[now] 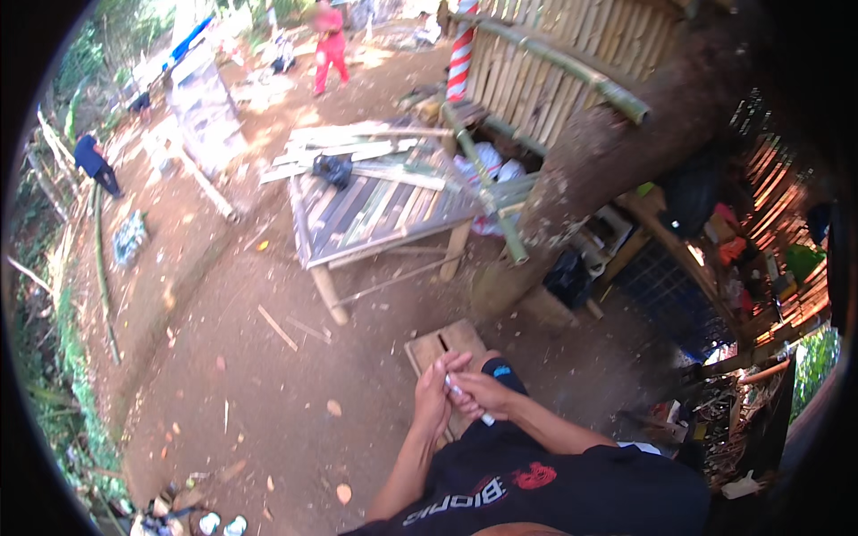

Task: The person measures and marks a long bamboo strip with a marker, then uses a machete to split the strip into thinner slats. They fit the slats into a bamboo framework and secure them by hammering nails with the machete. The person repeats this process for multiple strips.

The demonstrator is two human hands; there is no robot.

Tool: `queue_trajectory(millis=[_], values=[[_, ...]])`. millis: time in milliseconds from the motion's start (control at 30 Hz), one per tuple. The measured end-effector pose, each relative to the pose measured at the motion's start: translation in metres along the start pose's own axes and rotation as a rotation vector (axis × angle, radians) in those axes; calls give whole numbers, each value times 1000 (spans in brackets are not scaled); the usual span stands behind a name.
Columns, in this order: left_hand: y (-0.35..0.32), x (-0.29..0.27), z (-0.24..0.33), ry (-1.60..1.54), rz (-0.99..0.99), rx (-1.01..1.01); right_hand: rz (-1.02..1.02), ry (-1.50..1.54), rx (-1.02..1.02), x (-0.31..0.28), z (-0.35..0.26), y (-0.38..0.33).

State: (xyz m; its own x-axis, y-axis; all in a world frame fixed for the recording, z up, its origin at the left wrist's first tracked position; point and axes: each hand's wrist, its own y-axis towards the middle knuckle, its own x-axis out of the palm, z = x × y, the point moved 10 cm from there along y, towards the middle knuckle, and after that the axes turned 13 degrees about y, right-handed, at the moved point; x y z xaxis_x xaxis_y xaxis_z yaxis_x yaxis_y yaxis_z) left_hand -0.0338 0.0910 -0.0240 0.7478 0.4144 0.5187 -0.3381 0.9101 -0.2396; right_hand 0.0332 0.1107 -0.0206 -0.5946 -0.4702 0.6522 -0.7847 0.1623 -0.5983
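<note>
Both my hands are close together in front of my lap, around a slim white stick-like thing (487, 418) whose exact kind I cannot make out. My left hand (433, 397) has its fingers curled by the upper end. My right hand (483, 396) is closed round the middle, and the lower end sticks out under it. Just beyond the hands lies a pale wooden board or low stool top (424, 350) with a dark slot-like mark. My fingers hide most of the white thing.
A slatted bamboo table (393, 210) stands ahead, bearing loose strips and a black plastic bag (332, 170). A thick leaning trunk (617, 152) and a bamboo wall (527, 71) are on the right. A person in red (329, 49) and one in dark clothes (96, 164) are farther off.
</note>
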Motion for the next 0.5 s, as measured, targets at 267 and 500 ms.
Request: queue_trajectory(millis=[267, 500], values=[[110, -20, 6, -42, 10, -123, -157, 275, 33, -23, -54, 86], [223, 27, 21, 32, 186, -345, 67, 340, -82, -65, -164, 96]])
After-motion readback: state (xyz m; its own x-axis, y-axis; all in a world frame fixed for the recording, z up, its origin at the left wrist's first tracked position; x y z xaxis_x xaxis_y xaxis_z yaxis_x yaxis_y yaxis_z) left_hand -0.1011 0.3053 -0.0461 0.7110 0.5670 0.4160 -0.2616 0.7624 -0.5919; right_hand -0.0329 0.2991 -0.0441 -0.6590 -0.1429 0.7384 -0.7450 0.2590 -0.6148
